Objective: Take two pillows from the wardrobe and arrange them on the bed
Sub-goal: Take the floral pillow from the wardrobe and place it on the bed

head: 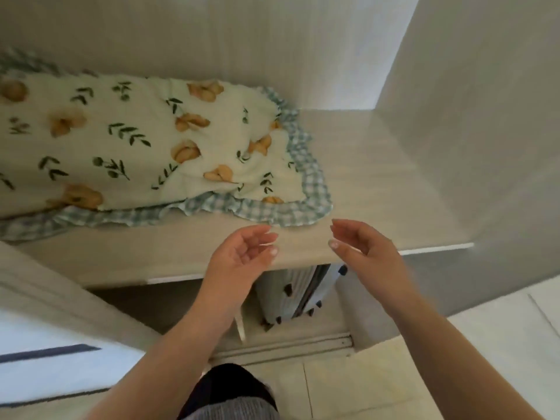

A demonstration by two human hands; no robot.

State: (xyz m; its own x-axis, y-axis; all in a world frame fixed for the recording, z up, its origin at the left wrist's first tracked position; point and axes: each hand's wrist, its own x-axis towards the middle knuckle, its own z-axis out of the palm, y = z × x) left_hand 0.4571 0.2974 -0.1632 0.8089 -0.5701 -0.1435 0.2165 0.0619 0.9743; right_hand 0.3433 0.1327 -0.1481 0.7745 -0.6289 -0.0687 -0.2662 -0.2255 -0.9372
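A cream pillow (145,144) printed with orange flowers and green leaves, edged in a green checked frill, lies on a pale wardrobe shelf (378,189). Its left end runs out of the picture. Whether a second pillow lies under it I cannot tell. My left hand (242,256) hovers over the shelf's front edge, palm turned inward, fingers apart, holding nothing. My right hand (360,250) faces it a short gap away, also open and empty. Both hands sit just in front of the pillow's near right corner without touching it.
Below the shelf stands a white ribbed suitcase (294,295) with black wheels. The wardrobe's side wall (469,131) rises on the right and a sliding-door track (285,344) runs along the floor. A door panel (45,298) sits at the lower left. My feet stand on pale floor tiles (348,386).
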